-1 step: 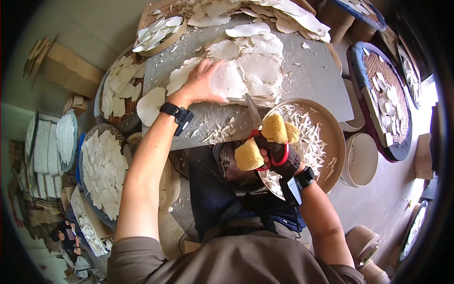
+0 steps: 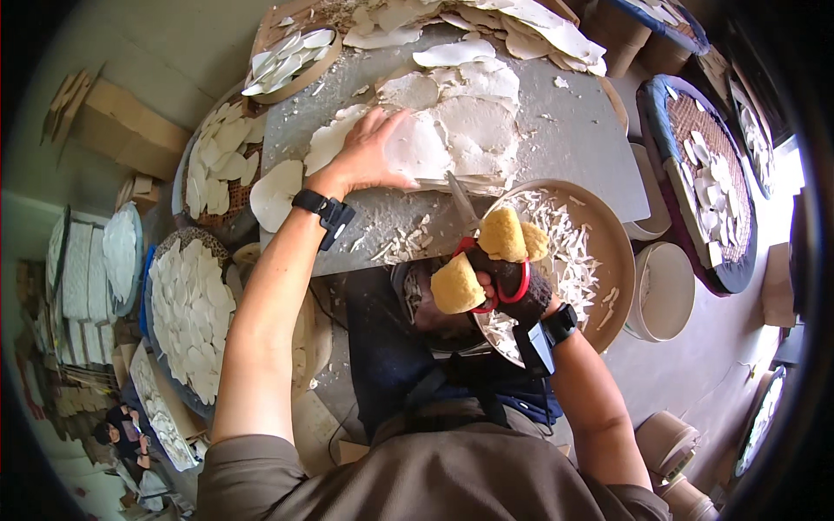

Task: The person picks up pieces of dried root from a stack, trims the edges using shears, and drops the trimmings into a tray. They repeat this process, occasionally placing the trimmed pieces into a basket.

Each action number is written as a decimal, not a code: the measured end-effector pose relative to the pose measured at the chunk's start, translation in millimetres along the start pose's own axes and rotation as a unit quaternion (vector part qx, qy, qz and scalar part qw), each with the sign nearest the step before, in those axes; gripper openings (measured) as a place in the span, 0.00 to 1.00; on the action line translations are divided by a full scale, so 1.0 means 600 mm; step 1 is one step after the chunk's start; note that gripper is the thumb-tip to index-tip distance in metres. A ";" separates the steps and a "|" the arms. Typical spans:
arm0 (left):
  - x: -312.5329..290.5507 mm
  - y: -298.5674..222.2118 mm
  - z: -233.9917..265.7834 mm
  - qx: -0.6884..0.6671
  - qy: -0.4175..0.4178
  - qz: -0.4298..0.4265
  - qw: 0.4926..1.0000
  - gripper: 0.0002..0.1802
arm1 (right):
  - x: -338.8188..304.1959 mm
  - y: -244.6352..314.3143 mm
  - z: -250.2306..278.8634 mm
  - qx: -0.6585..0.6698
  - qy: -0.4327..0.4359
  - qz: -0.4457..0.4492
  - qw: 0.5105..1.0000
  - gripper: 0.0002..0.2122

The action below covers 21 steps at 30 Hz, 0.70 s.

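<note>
A layered pile of thin, off-white, irregular sheets (image 2: 473,130) lies on the grey board in front of me. My left hand (image 2: 369,156) rests on the pile's left part, fingers spread and thumb toward its near edge. In my right hand (image 2: 499,282), partly covered in dark fabric, is a pair of scissors (image 2: 463,201) with red handles. Yellow foam pads (image 2: 456,285) surround the grip and hide some fingers. The blades point up and left, their tip at the pile's near edge. One loose rounded sheet (image 2: 277,195) lies left of my wrist.
A wide tan basin (image 2: 612,230) of white strips stands under the right hand. Offcuts (image 2: 404,240) lie along the board's (image 2: 573,130) near edge. More sheets (image 2: 530,30) are heaped at the back. Trays of white pieces stand left and right; a white bucket (image 2: 660,291) stands right.
</note>
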<state>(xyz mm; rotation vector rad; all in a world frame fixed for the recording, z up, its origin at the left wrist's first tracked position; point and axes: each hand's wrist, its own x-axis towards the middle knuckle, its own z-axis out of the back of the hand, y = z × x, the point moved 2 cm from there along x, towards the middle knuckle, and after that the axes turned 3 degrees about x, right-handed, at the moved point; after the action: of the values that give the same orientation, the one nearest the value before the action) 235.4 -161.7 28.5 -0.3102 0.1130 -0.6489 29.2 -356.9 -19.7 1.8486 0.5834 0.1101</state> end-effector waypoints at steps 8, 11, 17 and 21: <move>0.004 0.016 -0.013 -0.038 0.008 -0.008 0.999 0.58 | 0.064 -0.011 0.015 -0.158 0.057 0.221 0.961 0.17; 0.003 0.018 -0.014 -0.037 0.006 -0.008 0.999 0.58 | 0.085 -0.024 0.010 0.165 0.011 0.024 0.986 0.10; 0.001 0.013 -0.018 -0.026 -0.013 -0.014 0.999 0.57 | 0.110 0.018 0.013 -0.468 -0.110 0.485 0.730 0.12; 0.006 0.029 -0.039 -0.015 -0.076 -0.067 0.995 0.53 | 0.173 0.068 0.002 -0.415 -0.012 0.314 0.854 0.17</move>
<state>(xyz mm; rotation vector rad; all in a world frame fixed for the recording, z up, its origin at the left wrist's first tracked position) 243.6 -156.6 0.6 -0.3975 -0.0441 -0.7556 133.9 -321.8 -4.3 1.1063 -0.1320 0.6682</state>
